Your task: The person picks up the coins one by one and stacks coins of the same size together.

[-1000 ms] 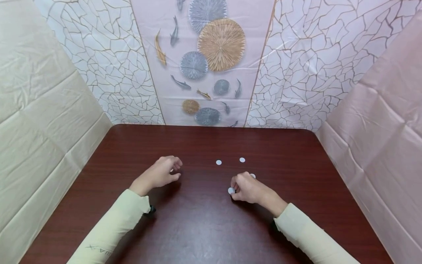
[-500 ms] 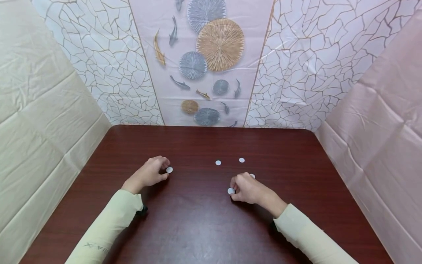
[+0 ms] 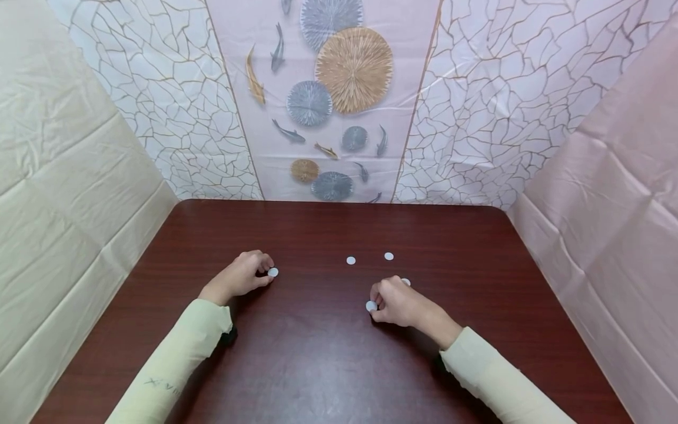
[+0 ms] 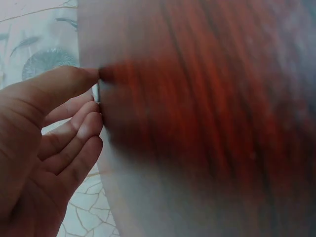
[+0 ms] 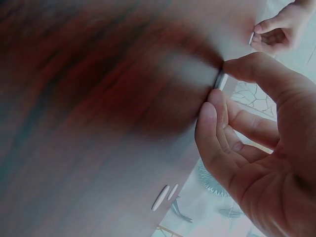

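On the left of the dark wooden table in the head view, my left hand (image 3: 241,277) pinches a small flat white disc (image 3: 272,272) by its edges. The left wrist view shows that disc (image 4: 96,93) edge-on between the thumb and a fingertip, at the tabletop. Right of centre, my right hand (image 3: 401,303) holds another white disc (image 3: 371,306) between thumb and fingers, partly covered by them. In the right wrist view this disc (image 5: 220,81) also lies edge-on against the table.
Two more white discs, a left one (image 3: 351,260) and a right one (image 3: 389,256), lie farther back. Another disc (image 3: 405,282) is partly hidden behind my right hand. Patterned cloth (image 3: 328,135) hangs beyond the table (image 3: 318,365), with plain cloth at both sides.
My left hand has moved left and slightly lower; its disc, mostly hidden before, now shows at the fingertips on the table. The right hand has stayed still on its disc.
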Demonstrator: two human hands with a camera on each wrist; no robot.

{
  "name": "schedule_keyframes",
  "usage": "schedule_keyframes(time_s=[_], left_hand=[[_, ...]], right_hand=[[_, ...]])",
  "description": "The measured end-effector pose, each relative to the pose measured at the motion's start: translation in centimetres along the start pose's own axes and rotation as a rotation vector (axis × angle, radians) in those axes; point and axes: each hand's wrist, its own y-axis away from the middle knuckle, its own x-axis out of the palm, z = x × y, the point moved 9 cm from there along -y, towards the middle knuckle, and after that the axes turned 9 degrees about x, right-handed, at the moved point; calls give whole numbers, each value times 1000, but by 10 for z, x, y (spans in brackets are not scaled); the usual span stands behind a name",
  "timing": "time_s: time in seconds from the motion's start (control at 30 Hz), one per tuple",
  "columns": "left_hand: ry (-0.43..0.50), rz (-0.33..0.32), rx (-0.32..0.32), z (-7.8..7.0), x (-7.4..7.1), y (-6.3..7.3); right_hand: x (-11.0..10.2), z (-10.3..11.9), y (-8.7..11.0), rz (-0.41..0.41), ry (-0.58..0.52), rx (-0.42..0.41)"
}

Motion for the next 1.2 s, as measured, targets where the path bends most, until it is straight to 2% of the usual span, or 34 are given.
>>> schedule_keyframes(time_s=[0.13,0.3,0.43,0.57,0.7,1.0,1.2], left_hand=[[-20,39,12,-2,1,-5],[-56,56,34,-5,-3,-11],[-53,90,-5,-2,-3,-13],[-59,134,-70,4,0,-15],[-73,151,-108,7,3,-16],[-82,214,-141,8,10,-18],[-112,205,-117,5,10,-21]], right_hand=[[0,1,-1,0,-9,-4],[-2,2,-1,-13,-6,-18],[-3,2,-1,-17,-8,-28],[-1,2,-1,-9,-12,-17],[1,1,0,0,-21,3],[3,-2,1,24,-44,28],[1,-4,1,26,-40,40]])
